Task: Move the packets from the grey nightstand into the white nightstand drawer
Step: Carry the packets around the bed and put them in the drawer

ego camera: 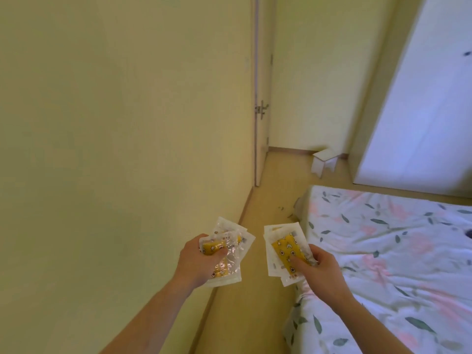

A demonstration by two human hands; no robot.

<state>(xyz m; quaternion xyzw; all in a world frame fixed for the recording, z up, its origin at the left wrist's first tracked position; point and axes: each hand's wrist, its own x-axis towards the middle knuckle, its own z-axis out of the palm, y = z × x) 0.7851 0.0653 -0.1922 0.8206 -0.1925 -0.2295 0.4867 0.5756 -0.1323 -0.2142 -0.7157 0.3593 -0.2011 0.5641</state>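
We hold clear plastic packets with yellow patterned contents in both hands: our left hand [196, 261] pinches one bunch [227, 254], our right hand [323, 269] pinches another [283, 249], above the wooden floor [255, 302] beside the floral-sheeted bed's [396, 264] edge.

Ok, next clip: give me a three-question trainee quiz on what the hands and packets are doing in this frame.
1. True or false: both hands hold packets.
2. Multiple choice: what lies directly right of the right hand? A) an open drawer B) a bed with a floral sheet C) a grey nightstand
3. Short answer: is either nightstand visible in this view?

Key:
1. True. The left hand grips a bundle of yellow packets, and the right hand pinches another bundle.
2. B, the bed.
3. No; only wall, floor, a door, a white stool and the bed show.
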